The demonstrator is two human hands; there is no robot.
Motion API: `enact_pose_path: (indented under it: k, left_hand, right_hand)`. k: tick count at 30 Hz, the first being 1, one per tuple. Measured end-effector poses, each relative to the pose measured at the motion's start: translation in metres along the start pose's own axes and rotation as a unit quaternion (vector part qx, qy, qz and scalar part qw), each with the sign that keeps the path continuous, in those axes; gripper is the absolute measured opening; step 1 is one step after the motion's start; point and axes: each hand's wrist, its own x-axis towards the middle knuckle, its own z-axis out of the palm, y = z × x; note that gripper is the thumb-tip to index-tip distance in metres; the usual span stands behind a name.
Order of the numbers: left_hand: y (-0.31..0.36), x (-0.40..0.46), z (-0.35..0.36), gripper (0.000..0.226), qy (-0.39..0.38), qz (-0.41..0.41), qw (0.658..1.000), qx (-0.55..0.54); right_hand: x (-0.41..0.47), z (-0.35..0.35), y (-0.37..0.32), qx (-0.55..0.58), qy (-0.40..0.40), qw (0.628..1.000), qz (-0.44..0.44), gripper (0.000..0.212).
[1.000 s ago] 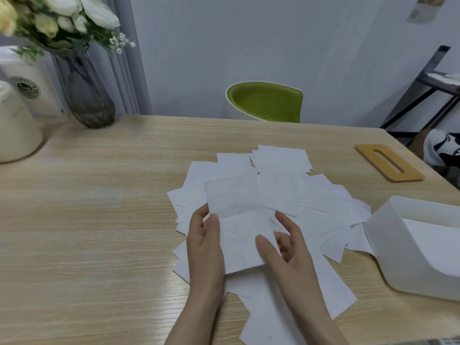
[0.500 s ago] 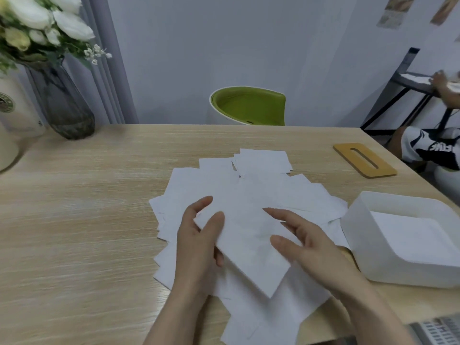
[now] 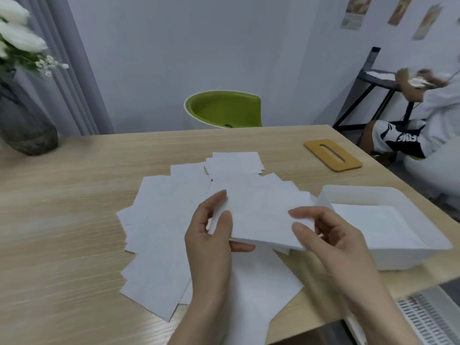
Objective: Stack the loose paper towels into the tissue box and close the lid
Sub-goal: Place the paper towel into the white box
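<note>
Both hands hold one folded white paper towel (image 3: 258, 212) lifted off the table. My left hand (image 3: 214, 235) pinches its left edge between thumb and fingers. My right hand (image 3: 331, 235) pinches its right corner. Under it, several loose paper towels (image 3: 161, 220) lie scattered on the wooden table (image 3: 62, 220). The open white tissue box (image 3: 388, 195) stands just right of the held towel, with a towel lying flat inside. Its wooden slotted lid (image 3: 332, 155) rests on the table behind the box.
A dark glass vase (image 3: 25, 125) with white flowers stands at the table's far left. A green chair (image 3: 224, 109) is behind the far edge. A seated person (image 3: 410, 115) is at the right beside a black rack. The table's right edge runs close behind the box.
The towel has been lifted off the pile and carried right toward the box, held in both hands. The view has swung right, bringing the box and the seated person further in.
</note>
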Motion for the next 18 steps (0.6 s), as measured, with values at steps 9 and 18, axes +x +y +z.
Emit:
enact_pose_path:
  k: [9, 18]
  left_hand:
    - [-0.009, -0.003, 0.072, 0.026, -0.169, -0.007, 0.978, 0.12]
    - [-0.036, -0.014, 0.144, 0.026, -0.215, 0.084, 0.939, 0.254]
  right_hand:
    - [0.025, -0.097, -0.011, -0.097, 0.073, 0.992, -0.031, 0.018]
    - [0.033, -0.161, 0.018, -0.2, 0.163, 0.966, 0.005, 0.018]
